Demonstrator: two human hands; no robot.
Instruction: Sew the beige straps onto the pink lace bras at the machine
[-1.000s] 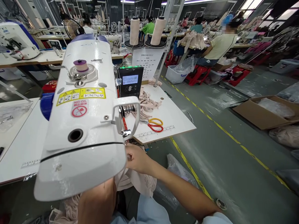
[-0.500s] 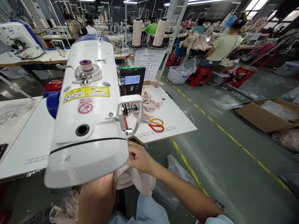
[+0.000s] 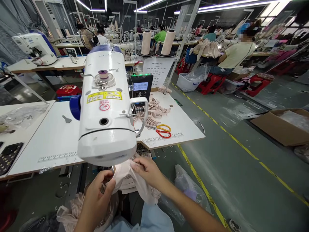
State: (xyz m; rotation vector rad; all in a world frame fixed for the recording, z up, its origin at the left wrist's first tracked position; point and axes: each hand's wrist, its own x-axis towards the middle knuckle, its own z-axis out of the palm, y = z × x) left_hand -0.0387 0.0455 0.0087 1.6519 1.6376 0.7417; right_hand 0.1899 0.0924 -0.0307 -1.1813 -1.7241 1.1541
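Below the head of a white sewing machine (image 3: pixel 107 138), both hands are on pale pink fabric (image 3: pixel 126 174). My left hand (image 3: pixel 100 190) pinches the fabric's left edge between thumb and fingers. Gripping its upper right part, my right hand (image 3: pixel 147 170) has its fingers bent over the cloth. The fabric hangs down over the lap, and its right end drapes below my right hand. More gathered pink pieces (image 3: pixel 72 211) lie at the lower left. The needle area is hidden behind the machine head.
On the white table (image 3: pixel 185 129) lie red and yellow scissors (image 3: pixel 164 131) and a heap of pink strips (image 3: pixel 156 112). A control panel (image 3: pixel 140 87) stands behind the machine. A phone (image 3: pixel 11 158) rests at the left. A seated person (image 3: pixel 238 53) is at the back right.
The view has shifted back, so the machine looks smaller and farther right. My left hand, mostly hidden behind the machine head before, now shows with its fingers on the fabric.
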